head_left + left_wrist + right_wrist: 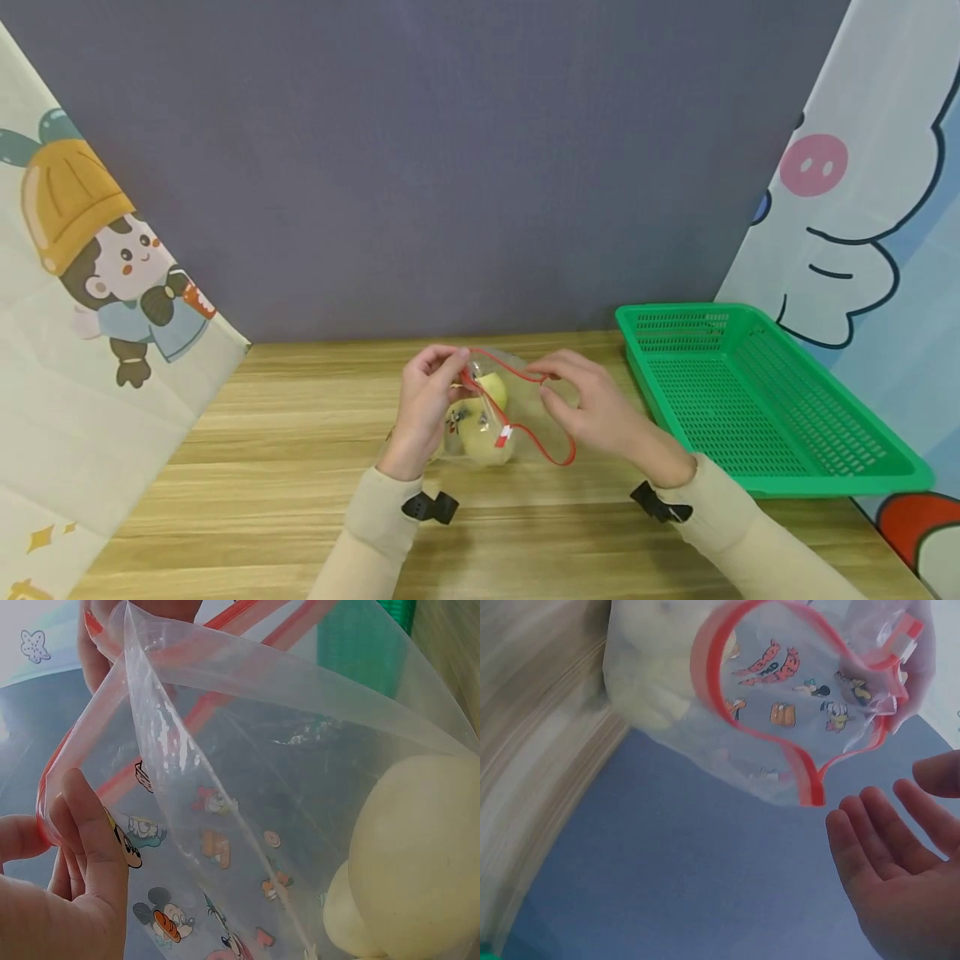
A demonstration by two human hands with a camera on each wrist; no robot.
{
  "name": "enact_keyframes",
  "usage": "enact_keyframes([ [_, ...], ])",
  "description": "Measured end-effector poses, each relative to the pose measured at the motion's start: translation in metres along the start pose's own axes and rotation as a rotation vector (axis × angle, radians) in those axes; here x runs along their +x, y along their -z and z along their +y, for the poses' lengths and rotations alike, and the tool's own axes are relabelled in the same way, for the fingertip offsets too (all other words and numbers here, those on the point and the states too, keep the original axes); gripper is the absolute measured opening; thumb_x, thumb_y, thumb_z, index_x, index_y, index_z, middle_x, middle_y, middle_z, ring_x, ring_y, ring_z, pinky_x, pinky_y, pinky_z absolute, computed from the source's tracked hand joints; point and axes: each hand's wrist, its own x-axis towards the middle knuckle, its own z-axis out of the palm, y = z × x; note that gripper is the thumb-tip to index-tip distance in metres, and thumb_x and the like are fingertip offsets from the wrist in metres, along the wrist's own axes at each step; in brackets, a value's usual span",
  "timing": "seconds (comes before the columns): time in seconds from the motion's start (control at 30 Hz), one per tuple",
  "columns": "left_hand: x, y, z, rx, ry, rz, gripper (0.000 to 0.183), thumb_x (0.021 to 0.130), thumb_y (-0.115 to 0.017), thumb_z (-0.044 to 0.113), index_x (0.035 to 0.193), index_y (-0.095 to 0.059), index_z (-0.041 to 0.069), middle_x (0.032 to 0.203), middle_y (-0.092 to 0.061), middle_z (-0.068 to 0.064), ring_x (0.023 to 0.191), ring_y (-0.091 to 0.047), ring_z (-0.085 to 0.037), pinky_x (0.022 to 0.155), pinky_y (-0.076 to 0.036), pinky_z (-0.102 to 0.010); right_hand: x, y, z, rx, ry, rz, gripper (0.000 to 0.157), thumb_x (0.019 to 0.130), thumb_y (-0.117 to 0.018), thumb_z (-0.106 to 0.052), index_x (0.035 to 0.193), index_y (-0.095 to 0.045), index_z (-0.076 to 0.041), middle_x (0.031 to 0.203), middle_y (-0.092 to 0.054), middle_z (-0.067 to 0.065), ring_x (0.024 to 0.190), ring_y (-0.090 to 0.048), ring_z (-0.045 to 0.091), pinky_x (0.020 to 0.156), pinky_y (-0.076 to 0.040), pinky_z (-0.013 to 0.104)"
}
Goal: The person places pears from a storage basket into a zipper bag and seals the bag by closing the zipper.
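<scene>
A clear plastic zip bag (528,408) with a red zip rim and cartoon prints lies over the table, its mouth spread wide. Inside it are pale yellow rounded things (483,437), large and smooth in the left wrist view; their kind is unclear. My left hand (423,404) pinches the red rim on the left side of the mouth. Near the right end of the mouth is my right hand (596,408); in the right wrist view its fingers (881,836) are loosely bent, just apart from the rim's corner. A red-and-white slider (504,435) sits on the near rim.
On the right of the wooden table (247,467) stands a green plastic basket (757,483) with slotted walls. A dark grey panel (450,167) rises behind the table, and cartoon-printed sheets (45,350) flank it at both sides.
</scene>
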Motion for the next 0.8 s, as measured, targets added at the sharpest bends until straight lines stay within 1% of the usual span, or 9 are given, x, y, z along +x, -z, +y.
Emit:
enact_keyframes([
  [0.1, 0.0, 0.0, 0.001, -0.001, -0.004, -0.001, 0.01, 0.098, -0.067, 0.009, 0.101, -0.064, 0.0, 0.084, -0.064, -0.007, 0.066, -0.061, -0.015, 0.06, -0.061, -0.031, 0.002, 0.003, 0.001, -0.011, -0.045, -0.017, 0.029, 0.091, -0.066, 0.0, 0.12, -0.07, -0.002, 0.118, -0.068, 0.006, 0.111, -0.065, 0.026, 0.092, -0.056, 0.049],
  [0.23, 0.0, 0.001, 0.001, 0.003, -0.003, 0.001, 0.01, 0.098, -0.067, 0.01, 0.1, -0.064, 0.0, 0.084, -0.064, -0.007, 0.066, -0.061, -0.015, 0.061, -0.061, -0.03, 0.003, 0.005, 0.004, -0.026, -0.137, -0.053, 0.031, 0.093, -0.064, -0.001, 0.124, -0.069, -0.005, 0.124, -0.066, 0.005, 0.117, -0.062, 0.027, 0.096, -0.054, 0.051],
  [0.33, -0.001, 0.001, 0.001, 0.005, 0.005, 0.007, 0.01, 0.098, -0.066, 0.009, 0.101, -0.064, 0.0, 0.084, -0.064, -0.006, 0.066, -0.061, -0.014, 0.061, -0.061, -0.03, 0.001, 0.004, 0.009, -0.058, -0.164, -0.066, 0.033, 0.092, -0.063, 0.002, 0.124, -0.069, -0.005, 0.126, -0.066, 0.006, 0.116, -0.063, 0.027, 0.095, -0.055, 0.05],
  [0.43, -0.001, 0.001, 0.001, 0.006, 0.009, 0.011, 0.01, 0.098, -0.066, 0.009, 0.101, -0.064, 0.0, 0.084, -0.064, -0.006, 0.065, -0.061, -0.014, 0.06, -0.061, -0.029, -0.001, 0.0, 0.014, -0.078, -0.162, -0.069, 0.035, 0.09, -0.062, 0.006, 0.123, -0.07, -0.005, 0.125, -0.066, 0.007, 0.114, -0.064, 0.027, 0.092, -0.056, 0.049],
  [0.57, -0.001, 0.001, 0.001, 0.008, 0.007, 0.009, 0.011, 0.098, -0.066, 0.009, 0.102, -0.064, -0.001, 0.084, -0.064, -0.007, 0.065, -0.062, -0.014, 0.06, -0.061, -0.029, -0.003, -0.006, 0.022, -0.061, -0.157, -0.075, 0.037, 0.089, -0.064, 0.01, 0.122, -0.07, -0.006, 0.123, -0.066, 0.007, 0.112, -0.064, 0.027, 0.092, -0.056, 0.049],
  [0.67, -0.001, 0.0, 0.001, 0.004, 0.009, 0.012, 0.01, 0.098, -0.066, 0.009, 0.101, -0.064, -0.001, 0.084, -0.064, -0.007, 0.063, -0.062, -0.014, 0.06, -0.061, -0.029, -0.004, -0.011, 0.027, -0.041, -0.146, -0.076, 0.035, 0.09, -0.066, 0.009, 0.12, -0.071, -0.007, 0.121, -0.067, 0.006, 0.111, -0.065, 0.026, 0.093, -0.057, 0.047],
  [0.8, 0.0, 0.0, 0.0, -0.002, 0.014, 0.016, 0.009, 0.098, -0.066, 0.008, 0.1, -0.063, 0.0, 0.084, -0.064, -0.006, 0.062, -0.063, -0.014, 0.059, -0.061, -0.029, -0.005, -0.015, 0.031, -0.025, -0.12, -0.065, 0.028, 0.091, -0.07, 0.005, 0.116, -0.074, -0.008, 0.119, -0.068, 0.004, 0.111, -0.065, 0.025, 0.092, -0.057, 0.046],
])
